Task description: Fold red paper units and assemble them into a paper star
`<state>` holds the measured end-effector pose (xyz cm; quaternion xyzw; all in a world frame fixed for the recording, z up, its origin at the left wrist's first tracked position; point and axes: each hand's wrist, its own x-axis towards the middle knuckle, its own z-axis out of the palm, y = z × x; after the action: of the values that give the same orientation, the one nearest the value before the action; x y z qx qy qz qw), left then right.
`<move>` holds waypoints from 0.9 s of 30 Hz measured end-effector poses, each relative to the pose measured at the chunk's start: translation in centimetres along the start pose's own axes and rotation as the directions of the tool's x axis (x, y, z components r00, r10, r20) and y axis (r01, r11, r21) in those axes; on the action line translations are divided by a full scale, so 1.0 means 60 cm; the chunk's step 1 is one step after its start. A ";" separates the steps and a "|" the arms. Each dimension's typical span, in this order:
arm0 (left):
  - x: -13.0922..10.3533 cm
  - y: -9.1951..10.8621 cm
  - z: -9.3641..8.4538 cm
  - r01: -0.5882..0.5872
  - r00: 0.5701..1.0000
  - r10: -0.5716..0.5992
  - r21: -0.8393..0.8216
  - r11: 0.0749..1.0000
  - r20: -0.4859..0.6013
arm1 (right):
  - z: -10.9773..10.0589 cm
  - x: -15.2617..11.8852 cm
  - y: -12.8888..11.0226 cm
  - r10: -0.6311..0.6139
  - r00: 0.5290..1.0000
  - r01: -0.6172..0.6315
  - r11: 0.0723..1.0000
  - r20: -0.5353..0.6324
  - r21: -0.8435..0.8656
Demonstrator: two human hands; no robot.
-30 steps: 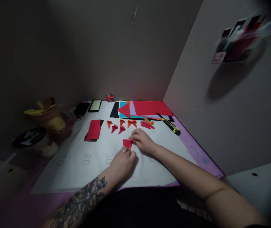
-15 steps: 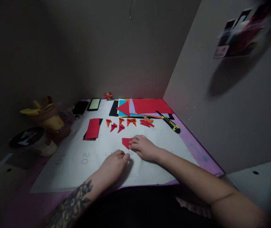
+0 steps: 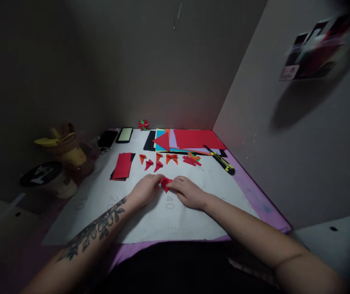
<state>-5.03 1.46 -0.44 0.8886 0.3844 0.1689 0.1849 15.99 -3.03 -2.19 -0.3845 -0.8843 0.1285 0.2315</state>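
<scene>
Red piece, one, small, of paper: we held it around the middle of the table, over a white sheet marked with numbers, one tip pointing toward the near edge.

Left hand: we pinched the paper's left side between thumb and fingertips, the fingers pressed together.

Right hand: we pinched its right side, fingers likewise pressed together; some tips were too small to make out.

Folded bits, orange and red: we counted them in a loose cluster, just beyond the hands toward the far edge.

Strips, mostly red: crossed in a heap, right of that cluster.

Rectangles, red uppermost: stacked toward the left edge.

Large sheets, several colours: overlapping along the far edge, with a red triangle on top.

Cutter, black and yellow: aslant near the right edge.

Phones, one lit, one dark: side by side near the far left corner.

Star, red and green: at the far edge.
</scene>
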 end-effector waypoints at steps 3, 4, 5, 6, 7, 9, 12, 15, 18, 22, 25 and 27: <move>0.013 -0.015 0.011 -0.027 0.998 0.013 -0.220 0.975 -0.066 | 0.004 0.004 0.005 0.017 0.999 -0.016 1.000 -0.029 0.016; 0.015 -0.019 0.014 -0.027 0.997 0.008 -0.265 0.964 -0.073 | 0.005 0.005 0.007 0.022 0.999 -0.022 1.000 -0.039 0.011; 0.017 -0.022 0.017 -0.021 0.997 0.000 -0.289 0.957 -0.071 | 0.007 0.007 0.008 0.030 0.998 -0.030 1.000 -0.052 0.002; 0.017 -0.024 0.018 -0.013 0.998 -0.007 -0.292 0.956 -0.065 | 0.008 0.009 0.009 0.042 0.997 -0.043 0.999 -0.069 -0.011; 0.017 -0.026 0.019 -0.004 0.998 -0.013 -0.278 0.961 -0.060 | 0.009 0.011 0.009 0.052 0.995 -0.055 0.998 -0.085 -0.025; 0.017 -0.028 0.019 0.005 0.998 -0.020 -0.236 0.972 -0.064 | 0.009 0.016 0.009 0.062 0.993 -0.068 0.996 -0.098 -0.055; 0.015 -0.030 0.018 -0.016 0.996 0.000 -0.190 0.982 -0.087 | 0.007 0.023 0.010 0.066 0.994 -0.074 0.993 -0.083 -0.090; 0.015 -0.033 0.017 -0.028 0.996 0.016 -0.147 0.989 -0.084 | 0.002 0.028 0.014 0.049 0.996 -0.058 0.992 -0.077 -0.110; 0.012 -0.031 0.016 -0.063 0.995 0.057 -0.069 0.996 -0.086 | 0.000 0.030 0.020 -0.007 0.998 0.002 0.997 -0.058 -0.073; -0.004 -0.016 0.012 -0.189 0.972 0.204 0.123 0.974 -0.120 | 0.001 0.028 0.030 -0.071 0.997 0.071 0.996 -0.017 0.056; -0.018 -0.002 0.006 -0.334 0.939 0.343 0.170 0.927 -0.025 | 0.002 0.024 0.039 -0.061 0.998 0.065 0.991 -0.032 0.115; -0.025 0.003 0.004 -0.396 0.918 0.394 0.162 0.904 0.042 | 0.001 0.022 0.045 -0.036 0.999 0.042 0.986 -0.040 0.159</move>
<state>-5.79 0.16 -0.78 0.9610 0.2085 0.1662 0.0732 16.84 -0.25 -2.92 -0.3496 -0.8740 0.1875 0.2805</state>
